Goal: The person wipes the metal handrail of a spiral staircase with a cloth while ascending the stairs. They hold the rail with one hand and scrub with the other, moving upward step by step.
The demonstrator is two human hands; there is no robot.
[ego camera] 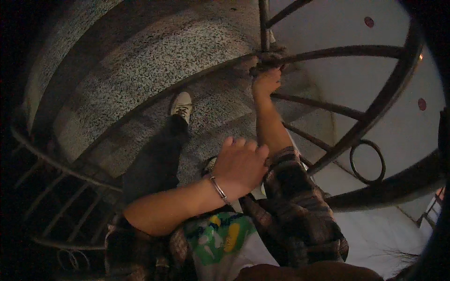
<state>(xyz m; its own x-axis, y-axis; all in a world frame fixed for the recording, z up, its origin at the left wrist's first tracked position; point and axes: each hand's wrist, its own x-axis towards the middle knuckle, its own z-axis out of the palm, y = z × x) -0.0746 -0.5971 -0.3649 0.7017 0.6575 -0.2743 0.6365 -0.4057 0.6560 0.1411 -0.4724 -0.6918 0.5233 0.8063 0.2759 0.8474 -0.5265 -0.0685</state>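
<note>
At the foot of an upright metal baluster [264, 26], my right hand [266, 83] grips a dark, bunched thing [269, 60] that looks like a cloth. It is pressed around the post beside the edge of the step. Dim light hides its exact shape. My left hand [239, 168] hangs in front of my body, back upward, near my right forearm. Its fingers curl downward and the tips are hidden, so whether anything is under the palm does not show. A metal bracelet [218, 189] circles the left wrist.
Speckled stone stairs [182, 52] curve around my feet, with a white shoe [182, 105] on one tread. A curved metal handrail [383, 95] with bars and a metal ring [367, 161] runs along the right. Another railing [66, 175] stands at the lower left in shadow.
</note>
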